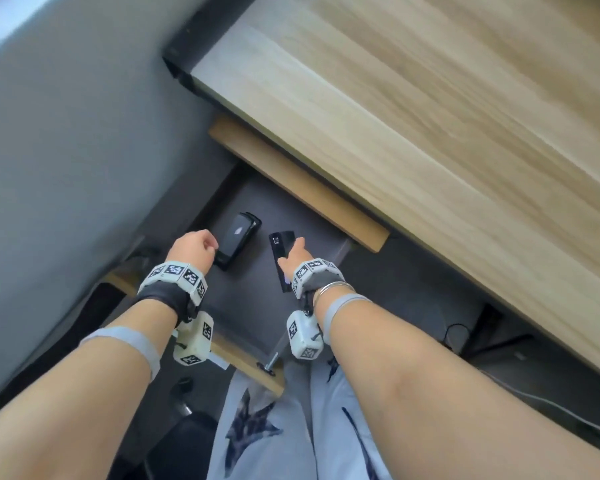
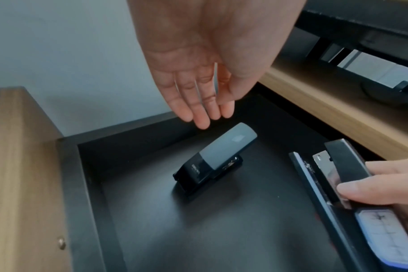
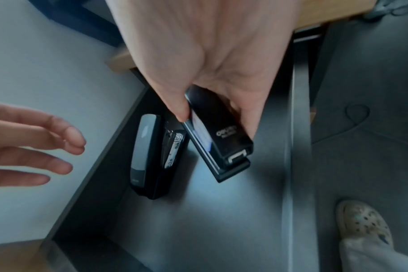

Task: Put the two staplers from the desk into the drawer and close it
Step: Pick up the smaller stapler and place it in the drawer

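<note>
Wood-grain worktop (image 1: 413,109) over an open dark drawer (image 2: 133,211): grey-topped stapler (image 2: 218,158) lying inside at left, left hand (image 2: 205,60) hovering above with relaxed, empty fingers (image 2: 202,117); right hand (image 3: 212,60) pinching black stapler (image 3: 224,136), apparently lowering it alongside.

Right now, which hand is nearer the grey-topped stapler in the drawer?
Left. The left hand hovers open just above the grey-topped stapler, not touching. The right hand is beside it, gripping the black stapler.
</note>
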{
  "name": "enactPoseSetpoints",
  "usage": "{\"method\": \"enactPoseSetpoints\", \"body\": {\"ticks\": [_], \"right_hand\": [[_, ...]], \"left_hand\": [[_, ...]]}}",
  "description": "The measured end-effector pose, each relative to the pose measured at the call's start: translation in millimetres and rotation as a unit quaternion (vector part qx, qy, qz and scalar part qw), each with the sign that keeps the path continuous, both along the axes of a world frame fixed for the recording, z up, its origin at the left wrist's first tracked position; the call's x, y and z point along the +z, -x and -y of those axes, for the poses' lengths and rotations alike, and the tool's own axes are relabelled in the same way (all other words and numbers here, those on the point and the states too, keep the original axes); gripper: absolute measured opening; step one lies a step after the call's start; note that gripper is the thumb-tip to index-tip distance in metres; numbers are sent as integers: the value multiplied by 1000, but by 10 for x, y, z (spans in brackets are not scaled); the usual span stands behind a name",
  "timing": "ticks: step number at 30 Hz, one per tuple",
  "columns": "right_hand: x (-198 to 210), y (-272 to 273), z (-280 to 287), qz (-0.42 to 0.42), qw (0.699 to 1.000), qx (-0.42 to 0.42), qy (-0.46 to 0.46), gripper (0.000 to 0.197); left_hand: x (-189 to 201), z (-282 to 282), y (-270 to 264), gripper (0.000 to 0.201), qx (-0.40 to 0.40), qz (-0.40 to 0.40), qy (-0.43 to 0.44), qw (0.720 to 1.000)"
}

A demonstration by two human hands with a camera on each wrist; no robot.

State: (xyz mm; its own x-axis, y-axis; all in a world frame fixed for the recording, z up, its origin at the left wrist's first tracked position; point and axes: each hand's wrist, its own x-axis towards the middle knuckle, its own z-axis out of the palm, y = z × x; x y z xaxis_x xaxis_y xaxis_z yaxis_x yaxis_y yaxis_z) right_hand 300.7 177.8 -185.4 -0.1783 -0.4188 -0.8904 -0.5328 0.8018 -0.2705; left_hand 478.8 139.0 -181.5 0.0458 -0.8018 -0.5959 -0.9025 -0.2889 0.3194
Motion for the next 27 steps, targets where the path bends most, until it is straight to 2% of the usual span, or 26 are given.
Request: {"method": "enactPoseSetpoints", "body": {"ticks": [8,14,20,27], "right_hand": [[-394,-88,46,2,990,-120,-72,73],[-608,-147,23,-10,977,-195,-81,75],[-711,-216,43,-29,975,-214,-53,76],[-677,-142,46,-53,981,-178,-64,65]], "left_hand": [[-285,13,-72,29,4,-1,-15,1000],[-391,32,-121,28,-2,1,-27,1000],[-432,15,-157,28,-9,4,-35,999],[-398,-2,-190,27,-15,5,-38,999]]}}
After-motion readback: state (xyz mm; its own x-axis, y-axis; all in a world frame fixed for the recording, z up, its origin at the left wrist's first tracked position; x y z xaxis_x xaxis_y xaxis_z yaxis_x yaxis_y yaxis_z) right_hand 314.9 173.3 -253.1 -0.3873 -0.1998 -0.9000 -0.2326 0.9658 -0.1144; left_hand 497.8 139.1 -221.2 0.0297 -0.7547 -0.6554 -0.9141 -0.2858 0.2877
